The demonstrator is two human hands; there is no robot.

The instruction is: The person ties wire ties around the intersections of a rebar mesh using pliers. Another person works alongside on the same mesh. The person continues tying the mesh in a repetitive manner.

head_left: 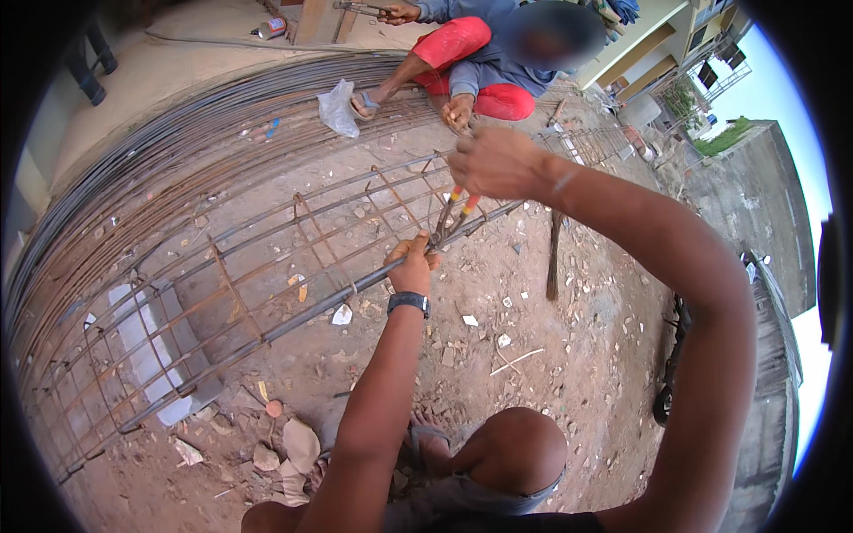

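Note:
My right hand [498, 164] is closed round the red and yellow handles of a pair of pincers [449, 216], raised above the near side of a rebar cage [311, 314]. The pincers point down, and their jaws meet the cage's near long bar. Right beside the jaws, my left hand [412, 262] has its fingers wrapped round that bar, with a dark watch on the wrist. Any tie wire at the jaws is too small to make out. The long cage of rusty bars and square stirrups runs from lower left to upper right.
Across the cage sits a co-worker in red trousers [453, 40], one hand close to my right hand, the other holding a tool. Long steel rods [178, 169] lie behind the cage. A pale concrete block [147, 346] is under its left end. A plastic bag [338, 108] and rubble lie about.

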